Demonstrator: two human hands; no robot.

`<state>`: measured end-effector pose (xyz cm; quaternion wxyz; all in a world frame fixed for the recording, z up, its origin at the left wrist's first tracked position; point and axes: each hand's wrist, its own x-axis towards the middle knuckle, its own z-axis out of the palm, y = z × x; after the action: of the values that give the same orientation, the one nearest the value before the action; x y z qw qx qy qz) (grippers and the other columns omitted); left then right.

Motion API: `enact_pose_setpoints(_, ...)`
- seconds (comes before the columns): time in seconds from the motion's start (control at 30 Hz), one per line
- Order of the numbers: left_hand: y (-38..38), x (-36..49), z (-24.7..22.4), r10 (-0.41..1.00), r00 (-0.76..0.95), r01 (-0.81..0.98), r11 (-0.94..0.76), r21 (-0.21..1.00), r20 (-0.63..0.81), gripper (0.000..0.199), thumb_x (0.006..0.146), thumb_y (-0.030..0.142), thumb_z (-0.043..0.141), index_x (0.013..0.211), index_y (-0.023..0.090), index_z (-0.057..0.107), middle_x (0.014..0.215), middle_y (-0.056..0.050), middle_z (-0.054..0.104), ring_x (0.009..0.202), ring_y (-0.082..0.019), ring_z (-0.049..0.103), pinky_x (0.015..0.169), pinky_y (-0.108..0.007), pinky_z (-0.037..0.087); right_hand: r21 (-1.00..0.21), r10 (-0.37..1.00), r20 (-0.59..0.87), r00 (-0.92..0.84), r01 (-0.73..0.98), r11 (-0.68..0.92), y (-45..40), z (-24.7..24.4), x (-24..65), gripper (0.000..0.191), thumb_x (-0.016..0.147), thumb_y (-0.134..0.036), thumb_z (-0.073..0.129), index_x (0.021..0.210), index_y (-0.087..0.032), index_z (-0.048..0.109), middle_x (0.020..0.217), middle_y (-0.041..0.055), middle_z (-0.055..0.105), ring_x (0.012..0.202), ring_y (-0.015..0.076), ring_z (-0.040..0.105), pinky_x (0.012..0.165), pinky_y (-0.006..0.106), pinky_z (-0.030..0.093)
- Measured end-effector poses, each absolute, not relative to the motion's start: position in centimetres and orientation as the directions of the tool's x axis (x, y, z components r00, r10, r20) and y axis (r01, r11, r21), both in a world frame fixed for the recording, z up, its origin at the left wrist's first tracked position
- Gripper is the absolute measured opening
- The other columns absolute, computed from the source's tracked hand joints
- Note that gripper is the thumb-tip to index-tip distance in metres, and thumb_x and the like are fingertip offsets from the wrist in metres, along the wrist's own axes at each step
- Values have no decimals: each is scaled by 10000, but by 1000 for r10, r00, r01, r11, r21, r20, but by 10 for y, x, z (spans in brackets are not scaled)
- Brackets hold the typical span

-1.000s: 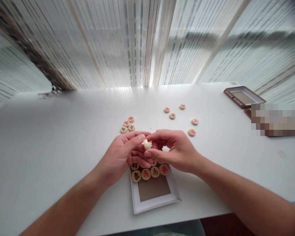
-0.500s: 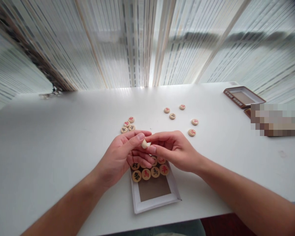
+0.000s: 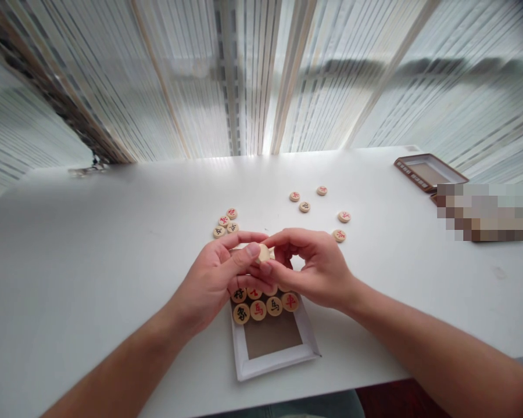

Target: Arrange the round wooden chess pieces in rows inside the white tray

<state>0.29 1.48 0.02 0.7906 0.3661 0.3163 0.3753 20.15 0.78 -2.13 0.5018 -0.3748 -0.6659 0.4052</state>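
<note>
Two-handed, apparently at the step of fingering a pale piece (image 3: 264, 253) just above the far part of the white tray (image 3: 279, 363). Gripped by the left hand's (image 3: 209, 271) nearly closed thumb and fingers, pinched too by the right hand (image 3: 320, 262). Next, seems to call for steady fingertips, clear of lettered pieces (image 3: 258, 310) in the tray.

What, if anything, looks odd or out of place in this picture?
Mainly the pixelated patch at far right: its blocks hide part of what lies beside the brown-edged box. Nothing visible looks spilled or damaged.
</note>
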Motion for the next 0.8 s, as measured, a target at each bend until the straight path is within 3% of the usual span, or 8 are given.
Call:
enact_pose_setpoints(0.13,14,3,-1,861,479,-347,365,864,-172,271,936,306,891,1167,172,848,944,-78,865,823,-153,824,772,-233,709,-798,830,528,-181,228,558,8,-23,201,155,853,-154,843,990,-153,771,742,2,712,583,103,610,532,230,530)
enact_pose_setpoints(0.27,16,3,-6,893,435,-296,261,919,-114,224,939,302,889,1141,206,881,1028,-79,877,914,-186,841,834,-278,725,-765,795,582,-175,216,607,8,-20,202,84,908,-140,812,960,-164,750,856,25,695,616,91,609,534,223,533)
enact_pose_setpoints(0.4,15,3,-7,923,379,-255,170,952,-64,206,903,295,921,1089,208,905,933,-71,883,794,-171,843,769,-245,728,-746,766,615,-184,177,642,8,-17,203,40,965,-119,773,981,-155,779,905,52,722,633,87,630,558,218,553)
enact_pose_setpoints(0.57,10,4,-4,963,257,-222,-24,975,82,168,908,209,905,1073,242,909,872,-37,883,704,-159,839,698,-227,729,-717,739,651,-176,177,674,7,-15,203,160,962,-94,778,1085,-177,839,934,69,782,679,108,678,570,209,569)
enact_pose_setpoints(0.7,7,3,-7,941,220,-116,-237,964,258,240,957,160,844,1151,295,890,932,-9,893,718,-127,834,725,-198,719,-747,758,635,-149,130,652,6,-14,201,167,949,-99,797,1073,-187,865,927,72,802,701,121,705,569,211,580)
enact_pose_setpoints(0.8,6,2,-9,912,218,-28,-351,936,348,278,972,134,818,1187,299,882,931,-2,891,724,-125,831,725,-192,709,-855,847,516,-130,-19,518,7,-13,200,111,924,-132,836,998,-202,880,919,67,796,728,139,727,570,230,596)
